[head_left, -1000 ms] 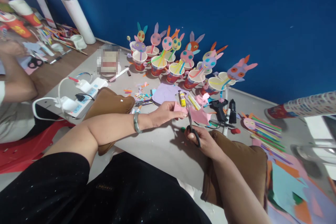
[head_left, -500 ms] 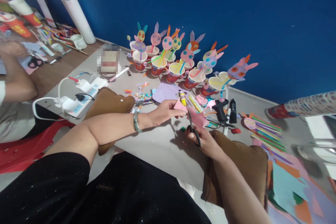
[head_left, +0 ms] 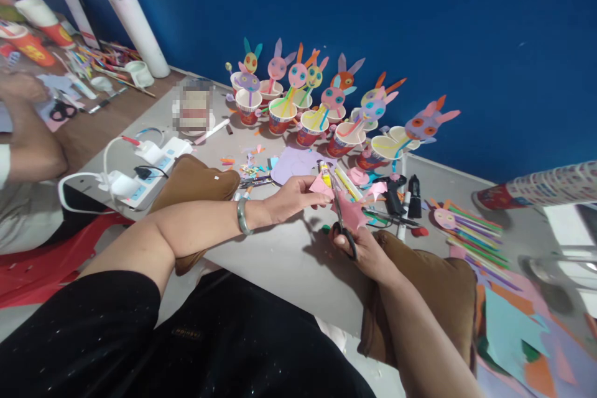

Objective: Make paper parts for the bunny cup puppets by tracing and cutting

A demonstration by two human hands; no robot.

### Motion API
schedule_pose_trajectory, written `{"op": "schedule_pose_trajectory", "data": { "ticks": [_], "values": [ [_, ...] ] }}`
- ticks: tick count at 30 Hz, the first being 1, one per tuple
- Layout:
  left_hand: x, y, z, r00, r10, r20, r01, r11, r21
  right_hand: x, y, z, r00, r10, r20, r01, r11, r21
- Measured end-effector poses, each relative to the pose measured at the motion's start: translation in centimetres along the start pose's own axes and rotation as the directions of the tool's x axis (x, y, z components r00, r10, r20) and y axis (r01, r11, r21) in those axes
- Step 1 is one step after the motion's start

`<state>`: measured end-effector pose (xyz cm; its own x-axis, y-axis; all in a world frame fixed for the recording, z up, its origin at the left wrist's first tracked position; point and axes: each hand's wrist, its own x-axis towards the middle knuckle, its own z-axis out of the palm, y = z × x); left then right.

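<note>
In the head view my left hand pinches a piece of pink paper between thumb and fingers. My right hand grips black-handled scissors, their blades pointing up and away at the paper's right edge. Beside the blades a larger pink offcut sticks out above my right hand; whether it still joins the held piece I cannot tell. Just behind the paper lies a yellow tube, partly hidden. A purple paper sheet rests beyond my left hand.
Several paper cups with paper rabbit heads stand along the blue wall. Brown cushions lie under both forearms. A power strip, a hot glue gun, straws and coloured paper surround the work area. Another person's arm is at left.
Hardly anything differs. Both hands, the scissors and the pink paper stay nearly in place, with only a very slight shift of the view.
</note>
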<state>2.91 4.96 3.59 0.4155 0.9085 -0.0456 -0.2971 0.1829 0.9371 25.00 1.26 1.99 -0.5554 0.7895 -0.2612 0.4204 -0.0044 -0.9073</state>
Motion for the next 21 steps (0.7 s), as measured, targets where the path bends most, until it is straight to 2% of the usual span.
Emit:
{"op": "schedule_pose_trajectory", "data": {
  "ticks": [8,21],
  "values": [
    [0.15,-0.25,-0.09,1.000,0.024,-0.010,-0.024,1.000,0.004,-0.03,-0.02,-0.08,0.999,0.044,0.004,-0.044,0.999,-0.007],
    [0.25,-0.29,-0.26,0.996,0.085,-0.010,-0.085,0.996,0.022,0.04,0.18,-0.18,1.000,0.029,0.012,-0.029,0.999,-0.014]
  ]
}}
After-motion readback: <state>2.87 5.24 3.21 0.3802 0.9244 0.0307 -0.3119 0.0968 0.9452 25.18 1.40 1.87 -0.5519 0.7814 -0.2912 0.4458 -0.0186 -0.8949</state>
